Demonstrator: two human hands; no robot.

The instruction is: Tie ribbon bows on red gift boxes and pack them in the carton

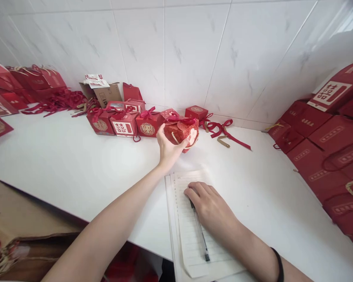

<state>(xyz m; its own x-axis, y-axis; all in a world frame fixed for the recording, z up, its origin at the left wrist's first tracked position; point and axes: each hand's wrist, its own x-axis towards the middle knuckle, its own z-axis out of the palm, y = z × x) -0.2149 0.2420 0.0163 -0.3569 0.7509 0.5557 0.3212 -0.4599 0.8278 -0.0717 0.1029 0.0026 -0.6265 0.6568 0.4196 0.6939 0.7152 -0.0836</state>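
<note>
My left hand (172, 147) grips a small red gift box (181, 131) by its sides, fingers behind and thumb in front. The box has a dark red ribbon on top, a pale flower pattern and a twisted cream cord; it is tilted towards me. Over the upper part of a lined notebook (184, 246), my right hand (207, 201) rests with curled fingers. A clear pen (200, 231) with black ends runs out from under its thumb towards me; the pen's front end is hidden by the fingers, which appear closed round it.
Along the tiled wall stand several red boxes (148, 129) with ribbon bows. Loose red ribbon (229, 133) lies to their right. Red boxes are stacked at the right (314, 156). Far left are a ribbon pile (61, 100), a small carton (107, 94) and red bags (35, 80).
</note>
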